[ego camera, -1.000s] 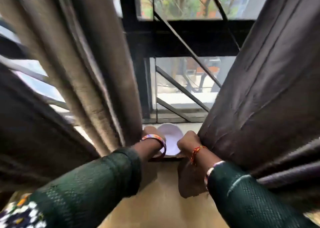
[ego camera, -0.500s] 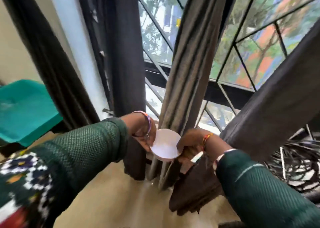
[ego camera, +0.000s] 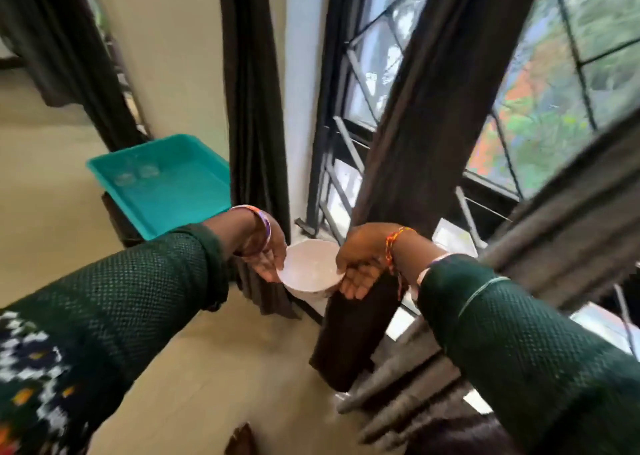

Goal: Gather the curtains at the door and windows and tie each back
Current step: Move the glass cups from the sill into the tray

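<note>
You hold a white bowl [ego camera: 310, 271] between both hands: your left hand [ego camera: 268, 258] cups its left rim with the palm up, your right hand [ego camera: 358, 264] pinches the right rim, thumb on top and fingers curled beneath. Neither hand has cloth in it. The curtain [ego camera: 429, 136] that wants tying hangs right behind the bowl, a dark gathered column with its long axis running up and slightly to your right, its loose lower end dropping past your right wrist. Your right hand is the nearer one, almost touching it. A second dark curtain [ego camera: 254, 115] hangs just behind your left wrist, beside a teal tray [ego camera: 166, 184]. I judge the bowl must go down first
</note>
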A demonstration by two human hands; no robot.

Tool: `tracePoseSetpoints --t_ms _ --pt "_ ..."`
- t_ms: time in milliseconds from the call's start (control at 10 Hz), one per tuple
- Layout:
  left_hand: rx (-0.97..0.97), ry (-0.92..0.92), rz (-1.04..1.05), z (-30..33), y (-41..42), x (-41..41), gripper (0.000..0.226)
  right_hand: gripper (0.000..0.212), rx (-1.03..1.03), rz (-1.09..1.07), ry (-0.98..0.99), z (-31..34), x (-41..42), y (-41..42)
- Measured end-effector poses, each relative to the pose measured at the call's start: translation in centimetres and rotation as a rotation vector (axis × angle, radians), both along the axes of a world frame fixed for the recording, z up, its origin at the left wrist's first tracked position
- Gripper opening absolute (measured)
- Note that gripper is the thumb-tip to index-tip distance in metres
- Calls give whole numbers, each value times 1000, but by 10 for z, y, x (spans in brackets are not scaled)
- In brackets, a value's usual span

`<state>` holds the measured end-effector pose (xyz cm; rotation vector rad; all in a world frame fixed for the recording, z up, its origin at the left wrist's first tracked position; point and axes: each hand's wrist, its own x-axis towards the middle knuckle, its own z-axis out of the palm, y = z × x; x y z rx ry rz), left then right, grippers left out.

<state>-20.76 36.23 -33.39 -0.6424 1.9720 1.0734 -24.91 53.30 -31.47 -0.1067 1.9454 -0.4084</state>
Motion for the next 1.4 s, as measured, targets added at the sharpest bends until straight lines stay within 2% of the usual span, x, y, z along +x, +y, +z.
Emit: tracePoseSetpoints --t_ms 200,400,500,600,700,800,900,1000,1100,1200,1400 --pt "-20 36 207 -21 -110 -22 36 24 -97 142 103 -9 -40 -116" --pt "-96 211 431 -31 -211 -37 13 27 -241 158 178 -31 -71 -225" --pt "-127 274 592 -37 -259 -43 12 18 -287 160 222 -43 -85 -276" --pt "-91 316 711 -38 -300 -56 22 15 -338 134 271 -53 -105 -322" --pt "-87 403 777 -41 -339 -78 21 9 -378 55 338 -64 -128 -365" --pt "-68 444 809 -57 -384 -110 13 16 -426 -88 317 -78 -161 -416" --pt "-75 419 824 -83 -431 -146 23 21 -458 -170 228 -118 -209 -476" --pt "-69 360 860 -110 -481 -180 23 33 -395 -230 225 -157 -245 -521" --pt "-48 334 833 -133 -523 -211 24 36 -397 -314 211 -181 -278 -568" --pt "-66 326 730 -155 -558 -241 24 40 -368 -376 182 -210 -309 -603" --pt "-166 297 474 -185 -608 -284 8 40 -353 -472 84 -258 -350 -657"
